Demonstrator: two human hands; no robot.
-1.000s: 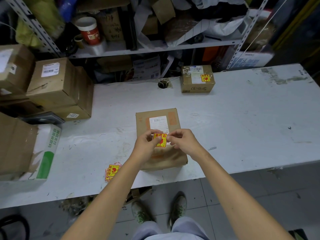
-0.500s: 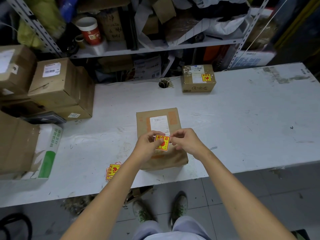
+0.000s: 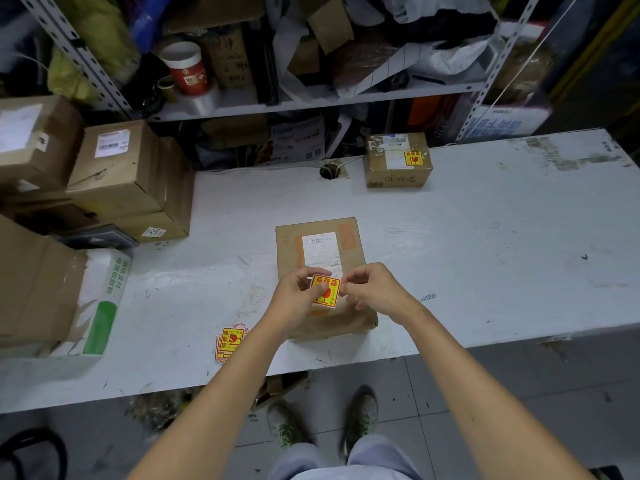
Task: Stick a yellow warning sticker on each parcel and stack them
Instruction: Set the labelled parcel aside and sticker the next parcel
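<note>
pinching yellow sticker (image 3: 325, 291) between both hands (image 3: 332, 294) above parcel (image 3: 320, 244).

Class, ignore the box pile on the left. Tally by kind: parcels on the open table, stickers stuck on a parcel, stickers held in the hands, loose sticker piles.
Parcels: 2, near parcel and far parcel
Stuck sticker: 1
Held sticker: 1
Loose sticker pile: 1
Total: 5

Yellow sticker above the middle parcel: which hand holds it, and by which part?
Both: the left hand pinches the yellow sticker by its left edge, the right hand by its right edge.
</note>
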